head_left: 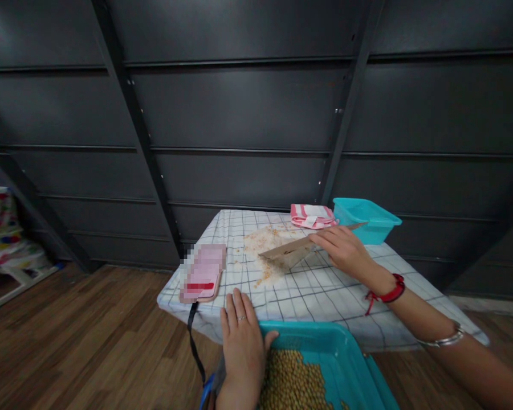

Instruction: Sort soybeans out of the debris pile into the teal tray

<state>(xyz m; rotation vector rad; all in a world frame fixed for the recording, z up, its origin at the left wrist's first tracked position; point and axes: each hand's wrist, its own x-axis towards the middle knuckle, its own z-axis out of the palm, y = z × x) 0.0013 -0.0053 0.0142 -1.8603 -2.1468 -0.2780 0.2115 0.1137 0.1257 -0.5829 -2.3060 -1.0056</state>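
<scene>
Your right hand's (340, 249) fingers are clamped on the upper edge of the cardboard (286, 250), probably so its lower side meets the crumbs (256, 242) on the worktop (325, 302). Your left hand (243, 347) rests at the corner of the tray (312, 328) of beans (293, 378), thumb apart from straight fingers, likely steadying it. The cardboard looks thin, brown and tilted.

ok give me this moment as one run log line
right hand: holds flat board at crumbs; left hand: at tray; tray: beans inside; striped towel: beside teal bin
</scene>
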